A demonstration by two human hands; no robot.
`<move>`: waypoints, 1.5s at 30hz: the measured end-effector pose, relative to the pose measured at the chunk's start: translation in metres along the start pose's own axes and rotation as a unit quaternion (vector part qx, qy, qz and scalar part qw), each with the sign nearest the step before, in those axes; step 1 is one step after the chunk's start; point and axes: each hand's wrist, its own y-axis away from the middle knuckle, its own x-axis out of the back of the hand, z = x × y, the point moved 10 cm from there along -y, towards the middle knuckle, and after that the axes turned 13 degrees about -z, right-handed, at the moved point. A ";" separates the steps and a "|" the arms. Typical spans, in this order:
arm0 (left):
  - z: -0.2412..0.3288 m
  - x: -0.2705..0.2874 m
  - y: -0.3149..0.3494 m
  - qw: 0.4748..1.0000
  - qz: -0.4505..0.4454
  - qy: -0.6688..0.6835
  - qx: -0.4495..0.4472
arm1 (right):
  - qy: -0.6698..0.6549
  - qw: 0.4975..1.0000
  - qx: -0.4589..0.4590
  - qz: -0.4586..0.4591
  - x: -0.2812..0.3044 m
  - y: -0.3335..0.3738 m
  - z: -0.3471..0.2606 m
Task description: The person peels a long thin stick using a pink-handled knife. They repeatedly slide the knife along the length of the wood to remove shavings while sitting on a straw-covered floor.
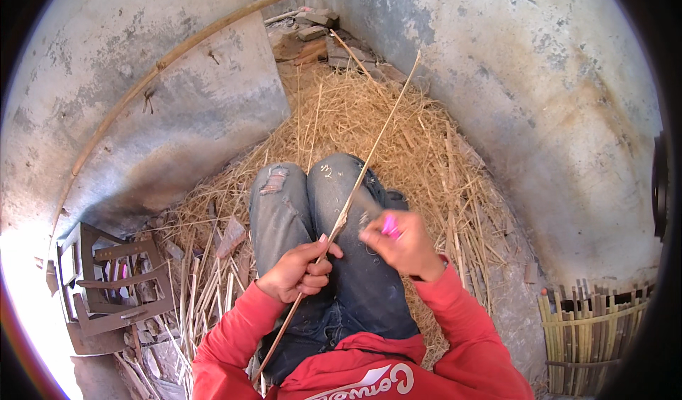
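A long, thin bamboo strip slants across my lap, its far tip beyond my knees and its near end by my waist. My left hand is closed around its lower part. Just above that hand, a knot with a bit of peeled fibre shows on the strip. My right hand grips a knife by its pink handle. The knife's blade is smeared by motion and lies close to the right side of the strip; whether it touches cannot be made out. Pale shavings dot my jeans.
Straw and shavings cover the floor around my legs. A dark slatted frame stands at left, a woven bamboo basket at lower right. One curved pole arches along the left wall; bricks lie in the far corner.
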 end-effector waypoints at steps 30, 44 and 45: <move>-0.016 0.034 0.075 0.829 0.234 -0.507 0.002 | 0.267 0.955 -0.032 0.124 0.031 -0.039 0.030; 0.012 0.019 0.029 0.807 0.219 -0.548 0.009 | 0.245 0.967 -0.049 0.056 0.022 -0.024 0.032; 0.015 0.018 0.026 0.806 0.221 -0.549 -0.008 | 0.238 0.969 -0.038 0.052 0.016 -0.020 0.028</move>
